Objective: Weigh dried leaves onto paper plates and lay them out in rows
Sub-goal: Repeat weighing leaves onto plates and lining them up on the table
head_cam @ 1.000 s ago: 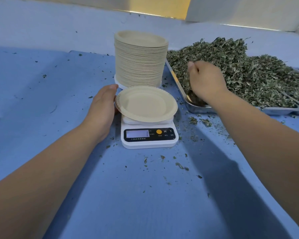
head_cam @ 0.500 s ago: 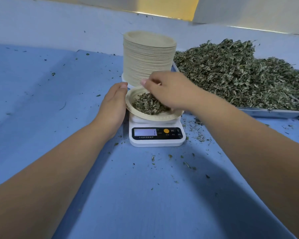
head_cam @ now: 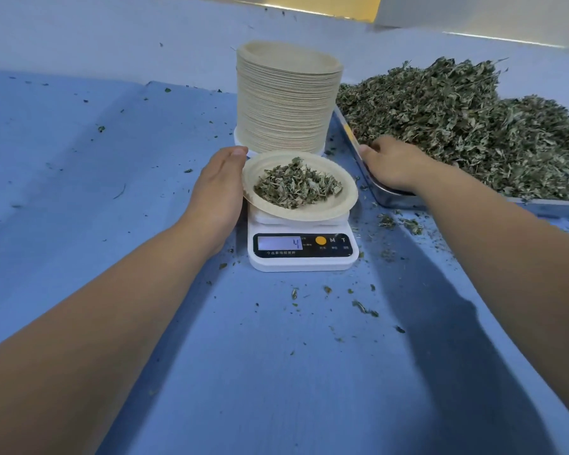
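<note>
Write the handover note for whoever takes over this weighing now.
Left hand: open, fingers straight beside the round beige paper plate on the white digital scale.
Right hand: in the steel tray at the dried green leaf pile; grip unclear.
Done: one leaf portion on the plate; display seems to read 4.
Left: check weight, lay plate out, take next from the tall plate stack.

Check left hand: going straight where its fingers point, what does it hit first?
Probably the plate stack, low down near its white base. The left hand lies along the loaded plate, fingers aimed at the stack's left edge. Depth is unclear, but the gap looks small.
</note>
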Motion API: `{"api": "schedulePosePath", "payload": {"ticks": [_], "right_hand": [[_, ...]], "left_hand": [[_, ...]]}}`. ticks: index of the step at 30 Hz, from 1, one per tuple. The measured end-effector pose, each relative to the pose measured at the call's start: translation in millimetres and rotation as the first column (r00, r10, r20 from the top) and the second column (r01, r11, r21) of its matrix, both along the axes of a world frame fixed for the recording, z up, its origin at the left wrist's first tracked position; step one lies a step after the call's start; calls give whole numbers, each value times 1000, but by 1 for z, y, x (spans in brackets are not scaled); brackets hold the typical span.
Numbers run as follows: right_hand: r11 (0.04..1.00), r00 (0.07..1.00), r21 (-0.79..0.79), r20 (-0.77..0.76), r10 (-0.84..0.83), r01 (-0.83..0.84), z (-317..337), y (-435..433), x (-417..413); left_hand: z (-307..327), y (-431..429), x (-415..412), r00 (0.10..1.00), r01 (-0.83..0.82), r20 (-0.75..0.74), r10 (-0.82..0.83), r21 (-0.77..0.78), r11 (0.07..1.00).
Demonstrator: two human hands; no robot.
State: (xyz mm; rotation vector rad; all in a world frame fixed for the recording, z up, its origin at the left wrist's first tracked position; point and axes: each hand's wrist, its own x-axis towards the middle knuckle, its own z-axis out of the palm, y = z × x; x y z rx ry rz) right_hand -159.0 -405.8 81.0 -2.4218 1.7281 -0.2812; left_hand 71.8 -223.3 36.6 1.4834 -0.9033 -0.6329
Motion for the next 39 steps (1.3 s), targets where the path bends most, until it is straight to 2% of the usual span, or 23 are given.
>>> {"api": "schedulePosePath", "payload": {"ticks": [2, 3, 4, 6, 7, 10, 12, 15, 17, 22, 26, 29, 30, 32, 34, 36, 37, 39], "right_hand": [[992, 999, -121, -29, 16, -19, 4, -11, -1], [983, 995, -182, -101, 19, -37, 6, -15, -2], [969, 977, -239, -211, 19, -70, 7, -18, -2], [936, 883, -306, -469, 9, -172, 7, -20, -2], [922, 849, -333, -529, -7, -199, 6, -19, -2], [871, 847, -452, -524, -87, -190, 6, -12, -1], [864, 839, -492, -511, -186, -108, 13, -11, -4], [939, 842, -336, -486, -237, 70, 20, -11, -13], [959, 836, -268, -504, -218, 89, 19, -13, -17], [947, 850, -322, -500, -168, -3, 19, -6, -19], [955, 935, -277, -355, 3, -108, 26, -1, -11], [908, 966, -360, -217, 144, -216, 30, 3, -6], [893, 969, -394, -201, 145, -216, 31, 3, -5], [899, 956, -406, -291, 41, -162, 30, 1, -6], [960, 908, -274, -415, -61, -60, 24, -1, -9], [997, 891, -71, -452, -42, 11, 16, -1, -12], [1000, 898, -17, -440, -8, 1, 13, 0, -13], [999, 913, -28, -408, 26, -41, 11, 2, -13]], "left_hand": [[0, 0, 0, 1000, -12, 0, 12, -3, 1000], [-1, -1, 1, 1000, -17, 7, 17, -2, 1000], [-1, -2, 2, 1000, -21, 14, 21, -1, 1000], [-1, -2, 1, 1000, -17, 21, 18, -3, 1000], [-1, -2, 0, 1000, -14, 28, 14, -5, 1000], [-1, -2, -1, 999, -13, 41, 13, -3, 1000], [-3, -4, 1, 1000, -17, 13, 17, -4, 1000], [-6, -5, 2, 1000, -19, -4, 19, -11, 1000], [-6, -4, 3, 1000, -18, -16, 17, -24, 1000], [-5, -3, 2, 999, -24, -25, 23, -33, 999], [-4, -2, 2, 999, -28, -26, 27, -16, 999], [-5, -3, 3, 999, -24, -28, 23, -26, 999], [-5, -3, 3, 999, -26, -28, 26, -28, 999], [-5, -2, 3, 999, -33, -25, 33, -29, 999], [-4, -1, 2, 999, -36, -20, 35, -28, 999], [-4, -2, 2, 999, -36, -20, 35, -28, 999], [-5, -2, 2, 999, -36, -22, 36, -30, 999], [-6, -3, 3, 999, -35, -24, 34, -30, 999]]}}
